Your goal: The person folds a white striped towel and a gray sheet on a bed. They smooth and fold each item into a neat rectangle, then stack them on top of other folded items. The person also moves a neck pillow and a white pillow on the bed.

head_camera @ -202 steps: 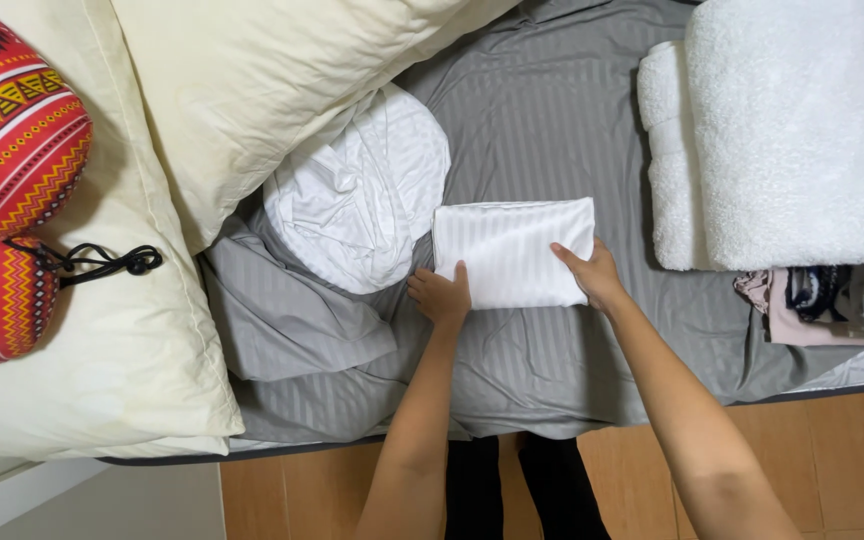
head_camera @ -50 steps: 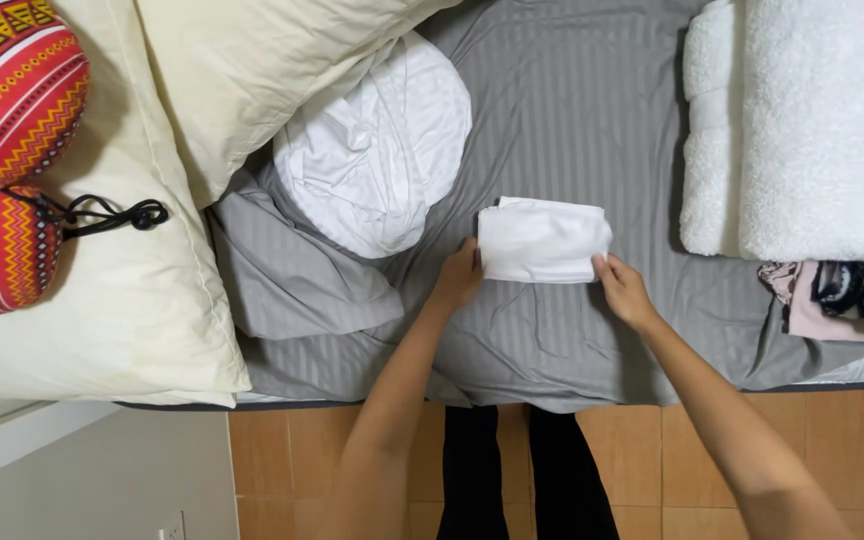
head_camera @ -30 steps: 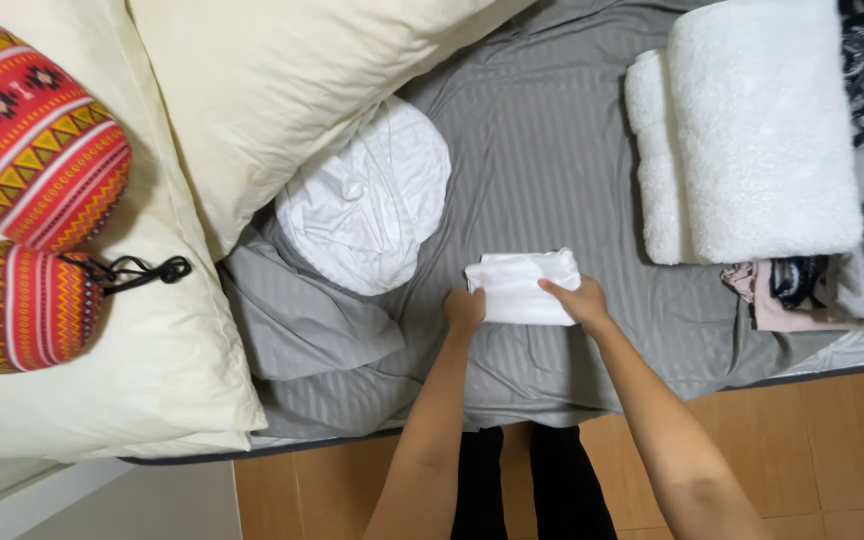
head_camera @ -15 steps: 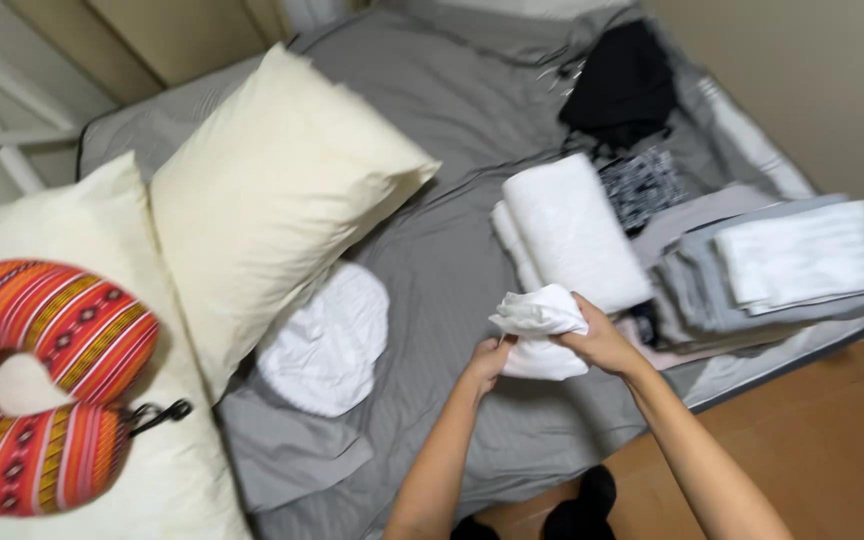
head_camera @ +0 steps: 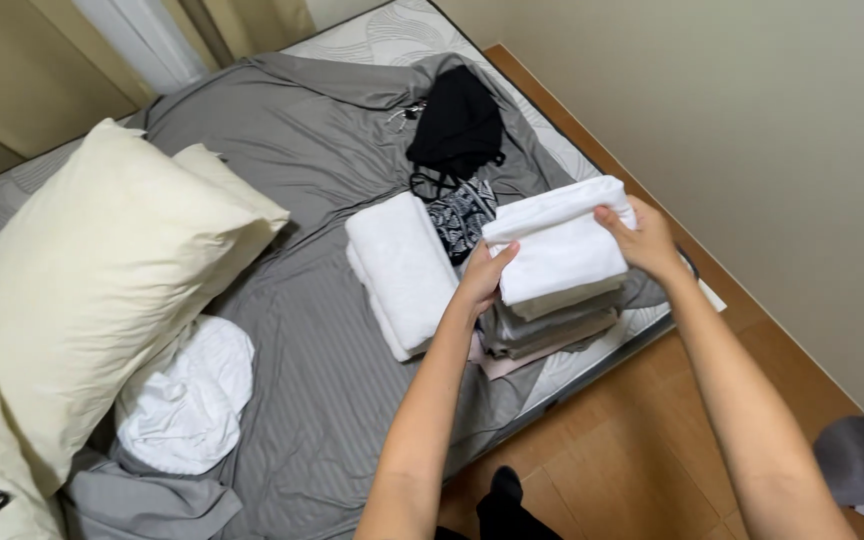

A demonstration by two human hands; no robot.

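Both hands | left hand [head_camera: 482,283]; right hand [head_camera: 642,240] | holding folded white cloth [head_camera: 557,250] over pile [head_camera: 542,325]

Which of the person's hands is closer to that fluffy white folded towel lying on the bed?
Left. The left hand is just right of the folded towel; the right hand is farther off, across the white folded cloth.

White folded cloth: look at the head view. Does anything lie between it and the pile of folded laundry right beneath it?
Nothing visible does. The white folded cloth, gripped by the left hand and right hand, sits directly above the pile, seemingly touching its top. The white towel lies beside it.
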